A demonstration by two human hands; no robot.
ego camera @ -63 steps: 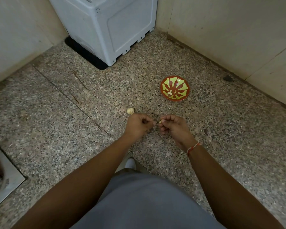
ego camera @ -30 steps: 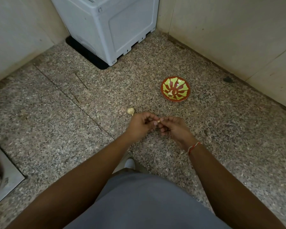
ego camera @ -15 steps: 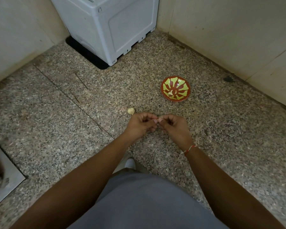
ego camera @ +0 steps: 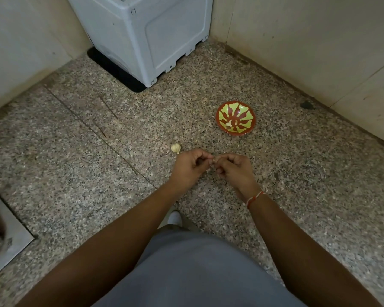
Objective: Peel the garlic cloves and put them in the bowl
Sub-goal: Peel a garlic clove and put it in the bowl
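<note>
At the far left edge, a metal floor drain plate [ego camera: 7,247] lies flush in the speckled stone floor [ego camera: 75,173]. Further right, at the back, a pale grey appliance [ego camera: 146,34] stands in the corner between two tiled walls.

A garlic bulb [ego camera: 176,148] lies on the floor just beside the left hand [ego camera: 190,167], at its upper-left edge; whether it touches the knuckles cannot be determined.

The left hand has its fingers curled inward, fingertips meeting those of the right hand [ego camera: 233,169]. The right hand is likewise curled. Between the two sets of fingertips a small pale garlic clove [ego camera: 212,163] is pinched; only a sliver shows, and which hand bears most of the grip cannot be determined. Both hands hover low above the floor near the frame centre.

A red and white thread band [ego camera: 254,198] circles the right wrist.

To the upper right of the hands, well apart from them, a red bowl [ego camera: 248,111] with a green pattern sits upright on the floor. Inside it, near the bottom, lie pale peeled cloves [ego camera: 231,124]; their number cannot be determined.

Grey clothing [ego camera: 193,273] fills the lower centre.
</note>
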